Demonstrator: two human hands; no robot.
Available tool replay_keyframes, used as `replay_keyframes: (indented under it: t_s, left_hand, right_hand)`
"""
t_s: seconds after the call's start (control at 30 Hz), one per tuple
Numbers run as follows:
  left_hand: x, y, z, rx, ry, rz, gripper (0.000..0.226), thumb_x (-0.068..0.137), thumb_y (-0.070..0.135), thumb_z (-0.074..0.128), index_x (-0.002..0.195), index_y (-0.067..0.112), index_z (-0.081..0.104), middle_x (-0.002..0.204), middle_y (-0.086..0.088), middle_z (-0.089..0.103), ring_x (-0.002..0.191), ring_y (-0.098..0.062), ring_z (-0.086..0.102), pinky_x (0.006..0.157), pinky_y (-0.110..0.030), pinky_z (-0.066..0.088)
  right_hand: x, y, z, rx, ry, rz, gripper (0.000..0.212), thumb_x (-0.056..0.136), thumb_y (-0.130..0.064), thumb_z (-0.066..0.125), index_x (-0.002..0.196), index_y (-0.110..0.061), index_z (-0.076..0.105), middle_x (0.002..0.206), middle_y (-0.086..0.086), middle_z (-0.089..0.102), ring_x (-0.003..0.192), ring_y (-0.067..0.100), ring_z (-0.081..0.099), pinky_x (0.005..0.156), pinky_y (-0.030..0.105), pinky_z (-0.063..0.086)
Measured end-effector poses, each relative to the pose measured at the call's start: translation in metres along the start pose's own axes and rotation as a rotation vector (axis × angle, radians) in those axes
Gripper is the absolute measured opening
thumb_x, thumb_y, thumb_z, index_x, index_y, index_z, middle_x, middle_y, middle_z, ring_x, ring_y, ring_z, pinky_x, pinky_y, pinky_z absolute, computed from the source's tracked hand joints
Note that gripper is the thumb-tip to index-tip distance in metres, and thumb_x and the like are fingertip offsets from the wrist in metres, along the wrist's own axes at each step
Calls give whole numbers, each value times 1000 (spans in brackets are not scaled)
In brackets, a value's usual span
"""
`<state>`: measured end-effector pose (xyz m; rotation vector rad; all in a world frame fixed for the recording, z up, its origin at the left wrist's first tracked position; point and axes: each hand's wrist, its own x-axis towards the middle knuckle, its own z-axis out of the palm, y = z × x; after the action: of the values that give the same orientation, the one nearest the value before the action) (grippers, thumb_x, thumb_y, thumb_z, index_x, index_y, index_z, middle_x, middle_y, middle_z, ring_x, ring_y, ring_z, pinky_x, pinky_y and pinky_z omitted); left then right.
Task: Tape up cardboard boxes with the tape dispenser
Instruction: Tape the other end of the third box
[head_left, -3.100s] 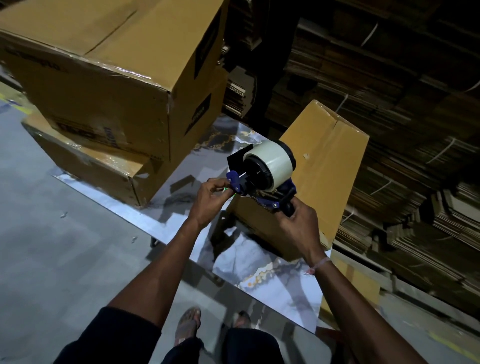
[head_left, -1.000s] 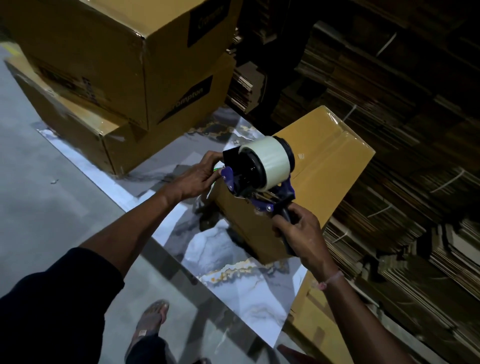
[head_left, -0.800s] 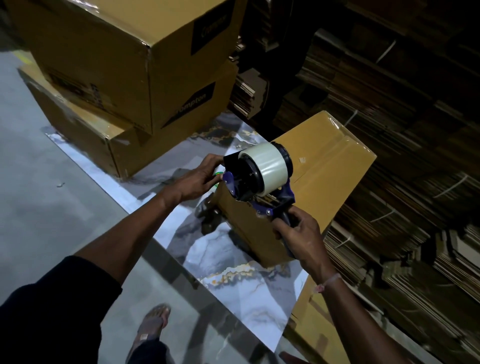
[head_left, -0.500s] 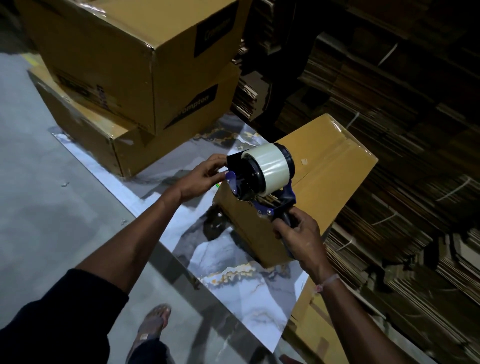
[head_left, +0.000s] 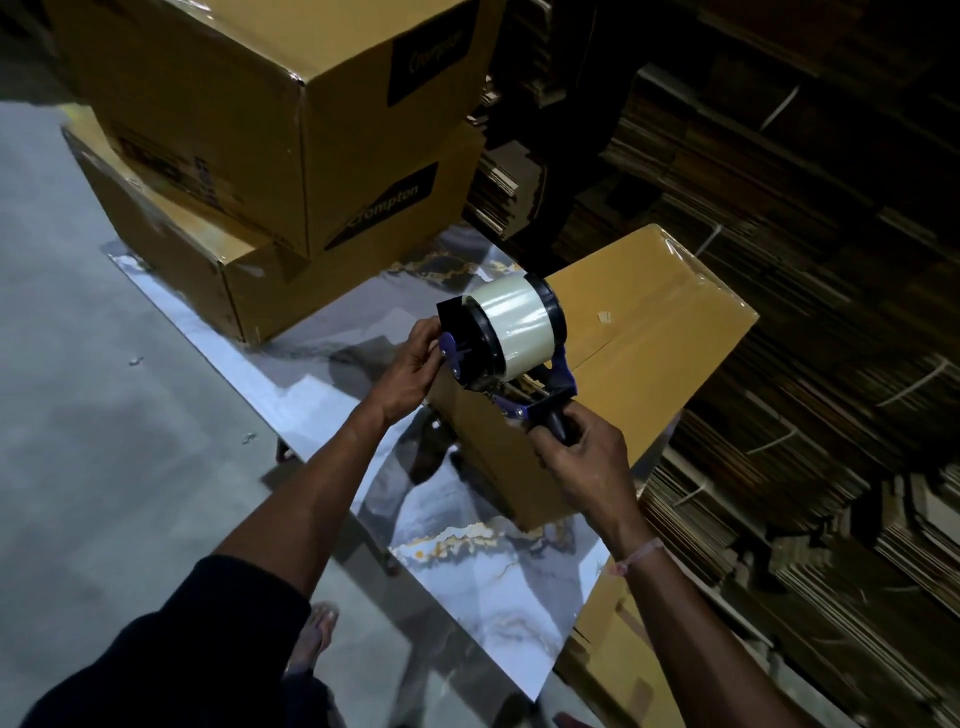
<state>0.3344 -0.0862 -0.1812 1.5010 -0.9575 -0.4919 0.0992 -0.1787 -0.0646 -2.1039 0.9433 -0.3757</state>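
Right hand (head_left: 584, 462) was clenched round the black handle of the tape dispenser (head_left: 506, 345), held over the near end of the small cardboard box (head_left: 649, 358) at the table's (head_left: 483, 582) right edge. Left hand (head_left: 415, 364) pinched its front end. Two bigger boxes (head_left: 249, 171) sat stacked at the far left corner of the glossy marbled top.

Dark long sleeve (head_left: 171, 639) pushed up past the elbow on the left arm, well back from the fingers, right forearm bare, thin pale pink band (head_left: 636, 555) around the right wrist just behind the fingers, open sandal (head_left: 311, 636) on one foot
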Motion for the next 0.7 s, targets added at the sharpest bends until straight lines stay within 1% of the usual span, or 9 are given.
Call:
replay_keyframes:
  t_s: [0.07, 0.13, 0.2, 0.27, 0.37, 0.47, 0.53, 0.63, 0.7]
  left_hand:
    - [1, -3, 2, 23, 14, -2, 38, 113, 17, 37, 144, 40, 34, 148, -7, 43, 130, -1, 45, 109, -12, 35]
    - [2, -4, 0, 36, 31, 11, 41, 111, 20, 36, 142, 46, 35, 147, -12, 43, 132, -8, 44, 111, -20, 36]
    - [2, -4, -1, 58, 31, 10, 43, 111, 16, 37, 142, 46, 33, 148, -10, 41, 132, -6, 42, 110, -17, 35]
    - [2, 0, -1, 69, 31, -11, 41, 112, 11, 38, 141, 40, 36, 143, -5, 41, 130, -6, 43, 108, -15, 35]
    - [2, 0, -1, 89, 39, 8, 31, 112, 9, 38, 131, 33, 44, 131, -3, 43, 124, -13, 46, 108, -28, 37]
    - [1, 2, 0, 77, 47, 37, 29, 111, 22, 39, 123, 46, 51, 126, 3, 47, 123, -9, 49, 110, -29, 38]
    - [0, 7, 0, 58, 48, 21, 26, 112, 31, 40, 118, 52, 54, 125, 10, 49, 126, -6, 49, 111, -27, 39]
    - [0, 9, -1, 47, 34, -14, 23, 112, 32, 42, 118, 48, 57, 126, 9, 50, 127, -6, 50, 111, -29, 39]
    - [-1, 9, -2, 35, 29, -18, 22, 112, 29, 42, 120, 42, 59, 127, 14, 50, 129, -5, 49, 114, -32, 39]
  right_hand:
    - [-2, -1, -1, -14, -6, -31, 3, 91, -20, 73, 92, -22, 71, 82, 5, 69, 76, 26, 62, 60, 27, 42]
    - [-3, -1, -2, -25, -5, -59, 4, 91, -21, 73, 94, -22, 71, 82, 5, 68, 75, 23, 60, 58, 21, 39]
    - [-4, 0, -2, -52, -2, -78, 5, 91, -21, 73, 94, -18, 70, 82, 10, 66, 74, 26, 57, 59, 24, 38]
    - [-7, 3, -5, -77, 4, -94, 11, 91, -21, 73, 89, -12, 66, 79, 17, 61, 66, 27, 49, 58, 29, 34]
    - [-18, 9, -14, -102, -7, -109, 17, 91, -19, 72, 83, -10, 60, 73, 15, 54, 61, 16, 37, 57, 28, 28]
    - [-31, 17, -28, -105, -26, -93, 24, 92, -17, 72, 75, -18, 54, 64, -8, 50, 58, 9, 39, 54, 21, 29]
    - [-38, 22, -36, -129, -21, -86, 27, 91, -16, 72, 73, -20, 52, 63, -14, 47, 57, 8, 41, 53, 19, 29]
    - [-47, 30, -46, -148, -11, -95, 20, 91, -16, 71, 77, -15, 57, 64, -7, 51, 58, 13, 46, 54, 20, 30]
    - [-53, 36, -50, -156, -6, -101, 13, 92, -15, 72, 83, -12, 63, 71, 4, 59, 65, 20, 54, 56, 27, 36]
